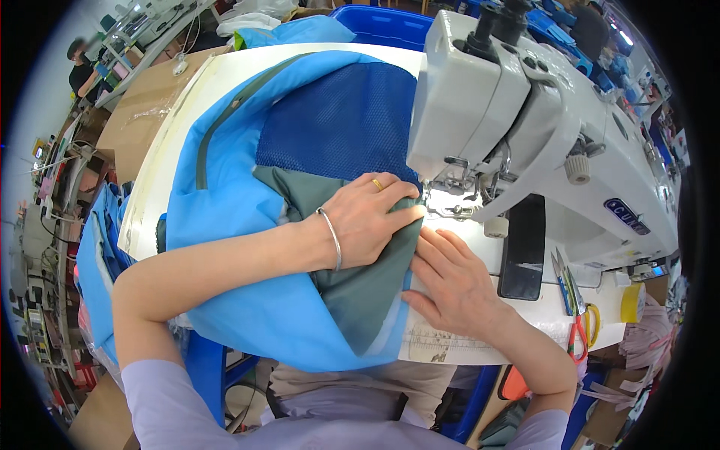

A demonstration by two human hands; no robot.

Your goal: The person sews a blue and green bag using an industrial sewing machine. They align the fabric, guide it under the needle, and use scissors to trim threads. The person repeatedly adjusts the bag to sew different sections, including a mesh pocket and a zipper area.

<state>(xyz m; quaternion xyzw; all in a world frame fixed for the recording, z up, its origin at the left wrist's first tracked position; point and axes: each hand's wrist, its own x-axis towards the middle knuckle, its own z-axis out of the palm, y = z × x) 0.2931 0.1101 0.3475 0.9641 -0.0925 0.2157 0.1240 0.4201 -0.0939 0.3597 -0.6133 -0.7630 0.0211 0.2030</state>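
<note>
Fabric piece (232, 199) lies spread on the white surface (436, 349), light-blue cloth with a mesh panel (337, 120) and a grey-green panel (367, 304), right edge just beside the presser foot (451, 213) of the sewing machine (480, 97). Your left grip (361, 223) is half curled over the grey-green panel; cannot tell whether it pinches or only presses. Your right grip (454, 283) lies nearly flat at the cloth's right edge, nothing visibly clasped. Judgement: light, limp, perhaps slick cloth; mesh may snag. Hold it flat near the edge, keeping your fingertips clear of the foot.
</note>
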